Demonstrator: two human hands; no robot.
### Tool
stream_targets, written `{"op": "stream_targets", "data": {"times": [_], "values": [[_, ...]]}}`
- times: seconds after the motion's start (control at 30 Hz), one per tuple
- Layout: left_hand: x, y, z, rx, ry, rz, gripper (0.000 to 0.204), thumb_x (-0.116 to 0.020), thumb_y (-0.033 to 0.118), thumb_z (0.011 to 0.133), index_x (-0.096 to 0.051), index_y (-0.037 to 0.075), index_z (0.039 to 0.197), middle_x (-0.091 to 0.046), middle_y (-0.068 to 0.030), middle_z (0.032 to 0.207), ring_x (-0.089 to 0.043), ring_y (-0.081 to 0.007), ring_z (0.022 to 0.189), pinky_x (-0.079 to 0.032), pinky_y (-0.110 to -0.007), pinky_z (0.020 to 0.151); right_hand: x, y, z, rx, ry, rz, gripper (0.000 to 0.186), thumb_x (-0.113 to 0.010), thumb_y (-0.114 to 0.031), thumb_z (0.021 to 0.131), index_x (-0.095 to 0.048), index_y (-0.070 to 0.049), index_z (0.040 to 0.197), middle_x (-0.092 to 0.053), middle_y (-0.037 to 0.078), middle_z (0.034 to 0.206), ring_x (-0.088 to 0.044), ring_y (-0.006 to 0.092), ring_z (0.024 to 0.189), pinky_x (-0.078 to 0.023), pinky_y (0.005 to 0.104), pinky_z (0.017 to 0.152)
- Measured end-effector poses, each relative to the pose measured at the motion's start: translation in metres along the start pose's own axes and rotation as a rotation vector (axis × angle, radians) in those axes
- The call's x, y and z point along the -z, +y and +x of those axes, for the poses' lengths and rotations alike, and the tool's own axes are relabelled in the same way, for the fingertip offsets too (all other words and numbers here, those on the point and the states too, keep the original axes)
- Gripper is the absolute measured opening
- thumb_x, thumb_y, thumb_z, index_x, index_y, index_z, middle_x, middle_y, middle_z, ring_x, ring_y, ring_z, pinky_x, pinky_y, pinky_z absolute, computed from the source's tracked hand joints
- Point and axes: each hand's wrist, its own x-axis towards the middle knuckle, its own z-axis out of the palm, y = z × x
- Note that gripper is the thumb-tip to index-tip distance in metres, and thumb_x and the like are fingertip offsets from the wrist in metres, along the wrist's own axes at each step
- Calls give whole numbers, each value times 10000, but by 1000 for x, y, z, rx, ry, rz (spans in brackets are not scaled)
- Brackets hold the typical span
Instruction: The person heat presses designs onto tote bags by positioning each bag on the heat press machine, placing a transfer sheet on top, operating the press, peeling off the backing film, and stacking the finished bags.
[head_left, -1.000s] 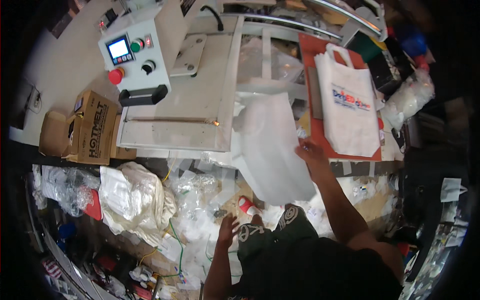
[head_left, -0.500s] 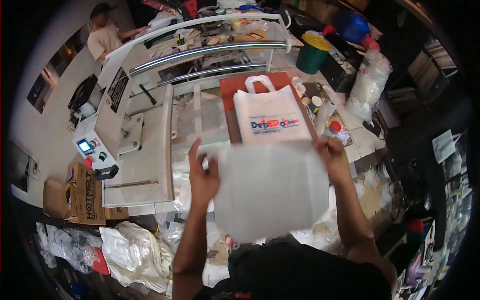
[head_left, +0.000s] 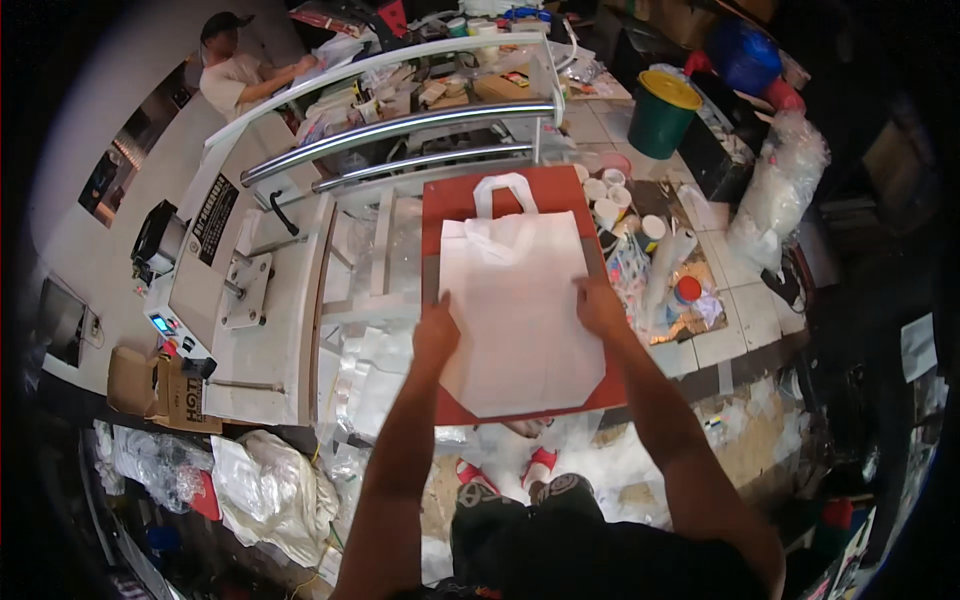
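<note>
A plain white tote bag [head_left: 520, 330] lies flat, lengthwise, on a red board [head_left: 600, 395]. A white strap handle [head_left: 505, 185] loops past the bag's far edge onto the board; whether it belongs to this bag or one underneath, I cannot tell. Near the top, some white material [head_left: 497, 240] lies crumpled over the bag. My left hand [head_left: 437, 337] pinches the bag's left edge. Opposite it, my right hand [head_left: 602, 308] grips the right edge with bent fingers. Any printed bag beneath is hidden from view.
On the left stands a pale press-like machine [head_left: 265, 370] with metal rollers [head_left: 400, 135]. Cups and a red-capped container [head_left: 687, 290] sit right of the board. A green bucket [head_left: 662, 120] stands farther back. A person [head_left: 235, 75] works at the far left.
Both hands have carried the plain white bag away from me and laid it on the red board. It covers the spot where a printed bag showed before.
</note>
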Motion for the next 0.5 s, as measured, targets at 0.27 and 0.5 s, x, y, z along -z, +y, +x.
{"op": "stream_targets", "data": {"times": [0.27,0.5], "values": [[14,40,-11,162,-17,-93,500,-528,111,898,-515,148,1397,-569,-170,1190,-671,-366,845,-573,-456,699,-19,27,-26,81,88,-135,270,-623,-95,847,-662,-82,1114,-651,163,931,-598,370,919,-473,480,836],[41,80,-4,-17,0,-27,510,-569,168,875,-514,92,1377,-500,-189,1340,-464,-407,1252,-391,-574,1004,-4,-25,-14,40,114,-292,255,-656,-144,813,-667,-92,1062,-588,136,1131,-526,342,1084,-422,516,899]]}}
